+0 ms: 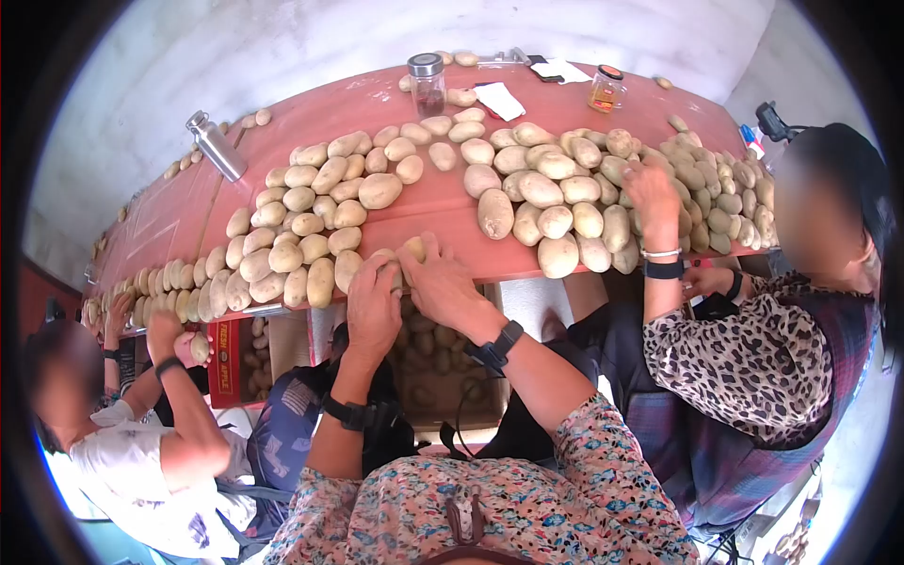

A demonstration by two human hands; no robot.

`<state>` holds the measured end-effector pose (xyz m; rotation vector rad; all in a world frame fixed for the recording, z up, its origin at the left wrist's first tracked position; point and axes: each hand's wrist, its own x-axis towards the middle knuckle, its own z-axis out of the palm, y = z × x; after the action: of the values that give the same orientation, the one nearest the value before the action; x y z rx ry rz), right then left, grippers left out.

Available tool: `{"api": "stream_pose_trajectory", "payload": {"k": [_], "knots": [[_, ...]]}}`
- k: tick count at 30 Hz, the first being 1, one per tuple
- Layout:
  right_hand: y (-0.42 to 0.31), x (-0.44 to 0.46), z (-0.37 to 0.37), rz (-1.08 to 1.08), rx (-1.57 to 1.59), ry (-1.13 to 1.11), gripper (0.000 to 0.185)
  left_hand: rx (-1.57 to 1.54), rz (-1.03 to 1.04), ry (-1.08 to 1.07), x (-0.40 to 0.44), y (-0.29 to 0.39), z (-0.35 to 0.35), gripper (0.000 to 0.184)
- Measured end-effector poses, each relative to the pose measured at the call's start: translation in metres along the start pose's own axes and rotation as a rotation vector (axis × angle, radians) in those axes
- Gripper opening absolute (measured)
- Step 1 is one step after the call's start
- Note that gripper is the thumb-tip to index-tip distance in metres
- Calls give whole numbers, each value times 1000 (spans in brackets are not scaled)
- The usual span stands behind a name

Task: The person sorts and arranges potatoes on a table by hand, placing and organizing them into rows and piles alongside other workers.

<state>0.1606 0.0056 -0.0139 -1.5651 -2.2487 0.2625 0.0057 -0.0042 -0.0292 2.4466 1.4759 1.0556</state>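
At the near edge of the red table, my left hand (373,311) is closed around a potato (385,255), its fingers curled over the top. Close beside it, my right hand (444,294) has its fingers bent over another potato (414,248), which is partly hidden by them. The two hands almost touch. Left of them, potatoes (285,256) lie in a broad bank of rows, with one potato (320,282) standing at the edge. A larger heap of potatoes (556,218) lies to the right.
Beneath the table edge, an open box (428,400) contains more potatoes. A metal bottle (218,149), a lidded glass jar (427,87) and a small jar (606,89) stand farther back. One person's hand (652,193) touches the right heap; people (151,452) sit at the left.
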Motion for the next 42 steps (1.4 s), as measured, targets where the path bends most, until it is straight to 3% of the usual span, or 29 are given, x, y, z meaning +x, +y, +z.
{"api": "stream_pose_trajectory", "payload": {"k": [5, 8, 10, 13, 14, 15, 17, 19, 22, 25, 30, 35, 37, 38, 40, 41, 42], "knots": [[7, -14, -38, 112, 89, -123, 60, -18, 0, -48, -1, 4, -9, 41], [37, -27, -43, 140, -216, -41, 59, -55, 12, 87, -11, 11, -10, 33], [58, -35, -39, 131, -403, 62, 57, -7, 143, 153, -24, 23, -9, 27], [68, -42, -37, 2, -486, 188, 40, -220, 263, -34, -46, 33, 4, 21], [64, -44, -39, -6, -495, 179, 40, -272, 285, -165, -55, 31, 10, 19], [61, -44, -41, -8, -513, 178, 41, -262, 248, -160, -67, 32, 15, 19], [57, -43, -41, 65, -487, 129, 41, -190, 190, -549, -88, 35, 23, 17], [53, -41, -41, 159, -473, 92, 42, -173, 173, -592, -104, 30, 24, 17], [56, -40, -43, 96, -482, 18, 46, -140, 173, -663, -116, 23, 27, 18], [55, -42, -43, -45, -452, 144, 49, -133, 167, -663, -122, 14, 22, 20], [39, -35, -38, 200, -486, 52, 49, -130, 145, -591, -123, 8, -2, 21], [36, -36, -43, 156, -493, 13, 42, -50, -80, -680, -136, 1, -21, 29], [-9, -46, -58, -69, -409, 320, 32, -75, -140, -711, -146, -6, -26, 31], [-30, -50, -58, -73, -412, 319, 32, -101, -190, -761, -154, -10, -26, 32], [-70, -60, -53, -148, 292, 396, 22, -194, -230, -775, -170, -15, -9, 27], [-87, -66, -40, -196, 490, 380, 17, -279, -268, -795, -179, -19, 3, 22], [-103, -79, -16, -92, 708, 280, 11, -283, -241, -803, -193, -27, 23, 22]]}}
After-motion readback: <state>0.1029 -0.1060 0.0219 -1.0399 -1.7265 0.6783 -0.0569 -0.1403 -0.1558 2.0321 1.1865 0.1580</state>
